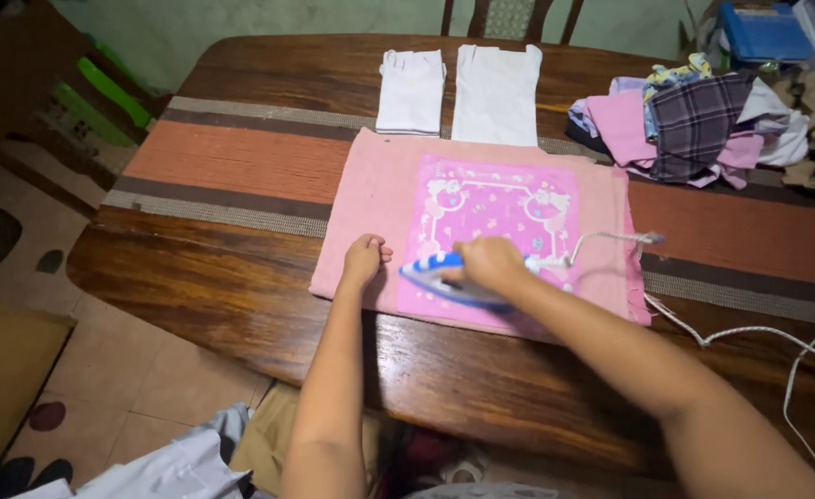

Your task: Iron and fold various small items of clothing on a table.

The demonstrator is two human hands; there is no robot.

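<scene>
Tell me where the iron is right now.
In the head view, the blue and white iron sits on the near edge of the pink printed cloth, gripped by the right hand, with the left hand pressing the cloth just beside it.

- Home, dining room by the look of it.
- Big dark wooden table [241, 296] with a striped runner [241, 162] across it, doubling as an ironing surface.
- Wooden chair [509, 17] pushed in at the far side.
- Pile of unsorted clothes [694, 125] on the right, two folded white pieces [463, 91] at the back.
- Blue and white iron [449, 280] on a pink cloth [380, 199], white cord [749, 333] trailing off.
- Tiled floor [130, 370], cardboard box [6, 388], plain painted wall [269, 23].
</scene>
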